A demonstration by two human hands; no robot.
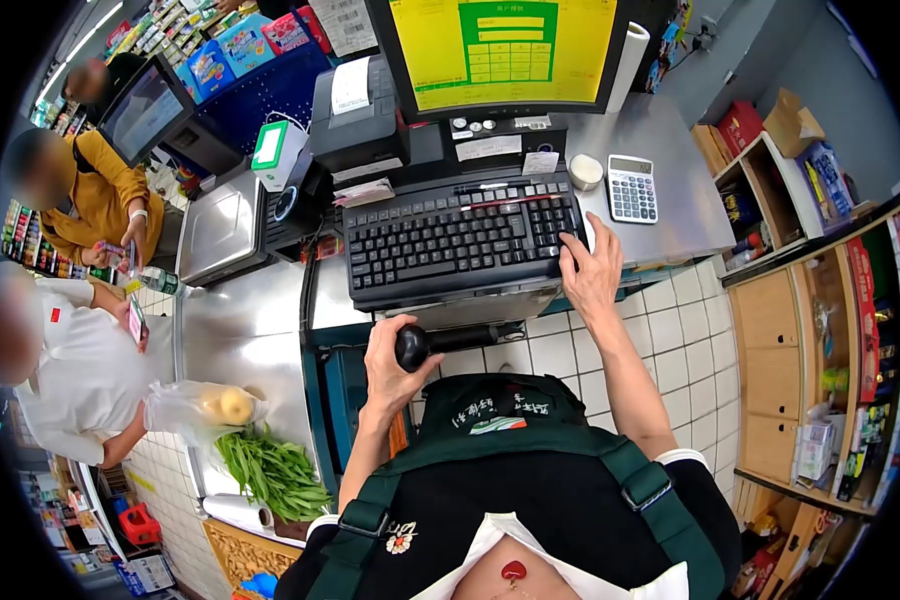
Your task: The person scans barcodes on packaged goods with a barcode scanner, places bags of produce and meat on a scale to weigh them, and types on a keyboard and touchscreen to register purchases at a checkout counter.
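Observation:
My left hand is wrapped round a black handheld barcode scanner, held low in front of my apron. The scanner's rounded end shows between my thumb and fingers. My right hand lies over the right end of a black keyboard, fingers stretched out and a fingertip at the number keys. A monitor stands behind the keyboard, showing a green box with input fields on a yellow screen. Just beyond my right hand are a white calculator and a small round white container.
A receipt printer stands left of the monitor. On the metal counter lie leafy greens. Across it, a person in white has a bag of round yellowish produce; another wears mustard yellow. Shelves line the right.

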